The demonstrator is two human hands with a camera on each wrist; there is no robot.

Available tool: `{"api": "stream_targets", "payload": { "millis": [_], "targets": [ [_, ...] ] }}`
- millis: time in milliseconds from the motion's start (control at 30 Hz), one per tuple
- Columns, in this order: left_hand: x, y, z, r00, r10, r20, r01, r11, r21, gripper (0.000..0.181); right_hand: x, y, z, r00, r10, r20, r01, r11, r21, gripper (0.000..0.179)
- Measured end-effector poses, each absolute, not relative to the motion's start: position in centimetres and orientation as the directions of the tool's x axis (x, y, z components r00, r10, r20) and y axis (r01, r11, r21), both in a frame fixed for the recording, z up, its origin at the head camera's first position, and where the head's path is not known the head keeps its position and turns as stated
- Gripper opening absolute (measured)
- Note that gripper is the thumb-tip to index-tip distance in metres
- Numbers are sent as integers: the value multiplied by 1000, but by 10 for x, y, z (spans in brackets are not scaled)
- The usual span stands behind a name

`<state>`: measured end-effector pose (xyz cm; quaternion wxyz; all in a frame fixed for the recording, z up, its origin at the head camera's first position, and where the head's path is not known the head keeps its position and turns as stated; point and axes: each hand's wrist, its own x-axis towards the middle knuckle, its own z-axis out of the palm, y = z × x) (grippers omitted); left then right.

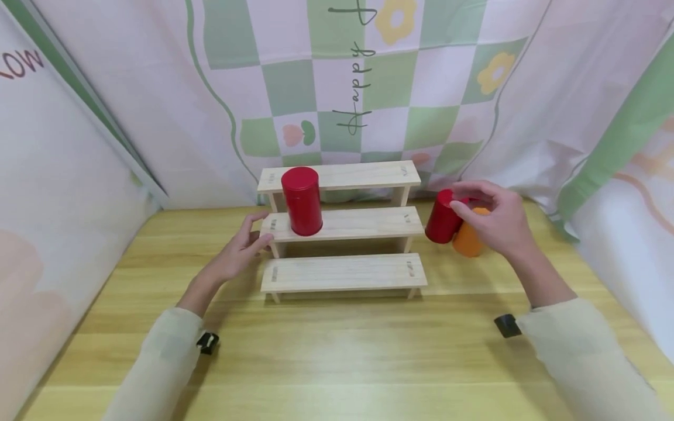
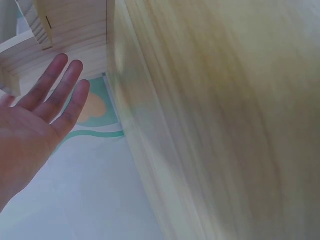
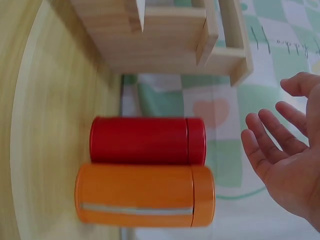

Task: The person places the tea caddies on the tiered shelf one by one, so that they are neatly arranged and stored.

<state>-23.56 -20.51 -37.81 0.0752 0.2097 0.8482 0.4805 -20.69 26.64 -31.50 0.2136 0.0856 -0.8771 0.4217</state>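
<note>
A three-step wooden rack [image 1: 342,273] stands on the table, with a red cylindrical tin [image 1: 302,202] upright on its middle step. At that step's left end is my left hand [image 1: 239,248]; its extended fingers [image 2: 70,90] look close to the wood, though contact is unclear. To the right of the rack, a second red tin [image 3: 145,141] and an orange tin [image 3: 140,195] stand side by side on the table. My right hand [image 1: 492,216] hovers over these two tins, its fingers spread and loosely bent, holding nothing. In the right wrist view a gap separates it from their lids.
Behind the rack hangs a curtain [image 1: 337,88] with green and white checks and flowers. Fabric panels [image 1: 63,175] also close in the left and right sides. The wood-grain table [image 1: 337,362] stretches in front of the rack.
</note>
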Motion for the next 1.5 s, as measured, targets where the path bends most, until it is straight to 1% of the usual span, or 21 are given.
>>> {"api": "stream_targets", "payload": {
  "millis": [133, 300, 533, 633, 833, 1300, 1500],
  "targets": [
    [-236, -205, -377, -902, 426, 72, 284, 459, 842, 58, -209, 278, -316, -873, 33, 486, -363, 620, -695, 31],
    [-236, -206, -377, -904, 422, 71, 283, 463, 840, 58, -208, 291, -316, -880, 44, 474, -343, 631, -696, 32],
    [-236, -206, -377, -903, 424, 70, 282, 462, 841, 58, -207, 311, -318, -916, 91, 392, -224, 692, -686, 42],
    [-236, -206, -376, -901, 427, 74, 285, 457, 842, 58, -208, 318, -320, -921, 111, 373, -188, 712, -676, 46],
    [-234, -205, -375, -905, 419, 74, 281, 459, 843, 58, -211, 327, -328, -936, 111, 334, -159, 713, -683, 50],
    [-234, -205, -376, -900, 431, 67, 283, 461, 841, 57, -212, 339, -343, -984, 73, 160, -51, 750, -659, 61],
    [-235, -205, -378, -901, 429, 62, 279, 463, 841, 57, -216, 343, -349, -983, 61, 174, -67, 759, -647, 62]
  ]
}}
